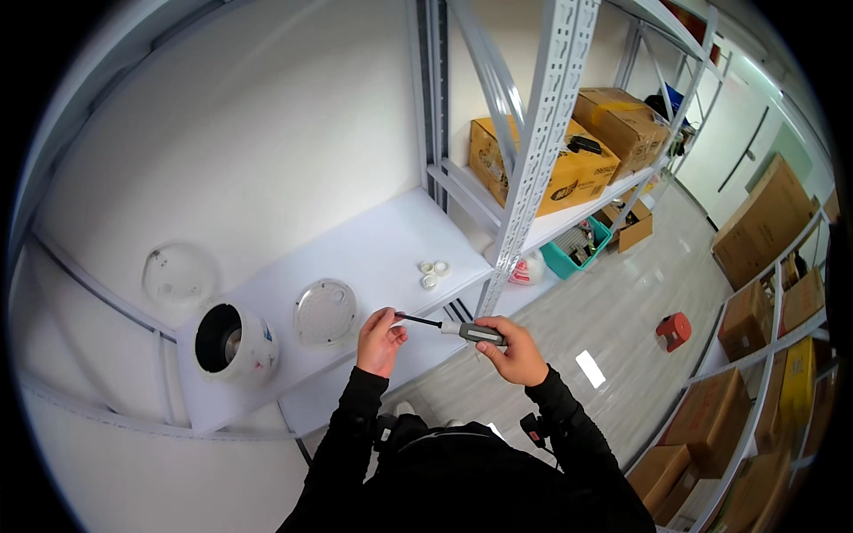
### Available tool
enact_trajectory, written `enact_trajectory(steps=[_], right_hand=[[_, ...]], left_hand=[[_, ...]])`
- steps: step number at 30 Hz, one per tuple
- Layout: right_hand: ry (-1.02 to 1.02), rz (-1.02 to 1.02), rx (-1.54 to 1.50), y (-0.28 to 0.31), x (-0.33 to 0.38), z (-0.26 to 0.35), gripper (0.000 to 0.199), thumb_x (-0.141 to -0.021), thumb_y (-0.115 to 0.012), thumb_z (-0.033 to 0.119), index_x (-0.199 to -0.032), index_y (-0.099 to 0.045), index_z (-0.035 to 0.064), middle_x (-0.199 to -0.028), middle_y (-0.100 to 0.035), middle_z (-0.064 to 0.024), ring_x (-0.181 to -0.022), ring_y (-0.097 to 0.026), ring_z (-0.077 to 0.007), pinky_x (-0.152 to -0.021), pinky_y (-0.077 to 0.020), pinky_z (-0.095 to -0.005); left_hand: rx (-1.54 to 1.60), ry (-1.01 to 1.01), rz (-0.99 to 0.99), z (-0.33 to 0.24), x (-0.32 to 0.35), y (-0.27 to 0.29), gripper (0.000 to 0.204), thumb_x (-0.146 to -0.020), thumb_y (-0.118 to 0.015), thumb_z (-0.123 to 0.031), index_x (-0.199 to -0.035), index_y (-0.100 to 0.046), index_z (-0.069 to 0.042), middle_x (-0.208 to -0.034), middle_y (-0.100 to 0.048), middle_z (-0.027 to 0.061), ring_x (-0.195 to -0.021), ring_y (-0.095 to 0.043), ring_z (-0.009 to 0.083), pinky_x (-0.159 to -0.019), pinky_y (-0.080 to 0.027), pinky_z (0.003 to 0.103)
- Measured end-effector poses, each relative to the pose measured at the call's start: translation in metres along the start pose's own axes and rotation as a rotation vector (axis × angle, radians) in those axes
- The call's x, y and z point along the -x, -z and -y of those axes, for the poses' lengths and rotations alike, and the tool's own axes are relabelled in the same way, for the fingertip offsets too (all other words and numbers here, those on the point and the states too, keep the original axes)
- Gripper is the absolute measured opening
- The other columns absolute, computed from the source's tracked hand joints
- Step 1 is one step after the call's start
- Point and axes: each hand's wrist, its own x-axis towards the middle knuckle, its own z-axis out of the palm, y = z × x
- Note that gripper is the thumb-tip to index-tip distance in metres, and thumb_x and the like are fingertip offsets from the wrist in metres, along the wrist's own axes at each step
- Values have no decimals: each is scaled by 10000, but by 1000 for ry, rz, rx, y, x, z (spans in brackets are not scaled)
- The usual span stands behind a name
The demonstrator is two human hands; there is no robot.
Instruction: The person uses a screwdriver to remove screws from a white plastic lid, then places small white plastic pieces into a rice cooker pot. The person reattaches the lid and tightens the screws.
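While the right hand (pixel 515 350) grips the screwdriver (pixel 455 329), the left hand (pixel 379 343) pinches its tip, both in front of the white shelf (pixel 382 244), where a round cover (pixel 326 313) lies beside a white drum (pixel 259 354).

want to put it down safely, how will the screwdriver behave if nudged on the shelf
The screwdriver should stay stiff, as its thin shaft looks straight. It probably feels handle-heavy, since the grey handle is far thicker. It may roll if that handle is round, though the right hand hides part of it.
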Motion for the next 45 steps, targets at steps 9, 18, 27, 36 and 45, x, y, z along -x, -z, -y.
enact_trajectory(steps=[9,18,27,36,45], right_hand=[[82,-6,71,-25,-36,-4,334,-911,-739,32,-1230,-643,14,-1049,-664,-169,-908,-664,-332,-782,-538,-361],[111,-17,204,-87,-104,2,313,-894,-693,-61,-1192,-615,-3,-1119,-581,-178,-879,-663,-322,-708,-574,-354],[93,-89,244,-144,-160,13,304,-873,-713,-59,-1154,-618,8,-1166,-615,-182,-888,-695,-344,-721,-594,-372],[102,-104,338,-180,-188,14,274,-829,-725,-61,-1078,-633,9,-1068,-657,-155,-808,-699,-333,-680,-582,-382],[20,-87,350,-188,-197,22,244,-790,-736,17,-1014,-640,17,-914,-660,-141,-734,-689,-315,-629,-559,-371]], left_hand=[[-918,-409,-321,16,-22,67,259,-953,-721,-253,-1106,-686,-47,-1073,-721,85,-899,-678,252,-826,-544,387],[-1578,-543,-414,-16,-65,128,338,-856,-771,-259,-1134,-704,-80,-1259,-661,146,-1236,-557,382,-1044,-459,490],[-1677,-411,-435,-22,-107,157,802,-835,-763,-491,-1473,-512,-76,-1524,-464,219,-1413,-391,417,-1157,-291,562],[-1781,-337,-185,-39,-111,177,807,-767,-793,-492,-1473,-551,-184,-1509,-400,201,-1421,-313,421,-1181,-197,598],[-1702,-293,-56,-42,-123,179,625,-807,-784,-478,-1378,-642,-265,-1519,-376,204,-1429,-274,455,-1198,-103,707]])
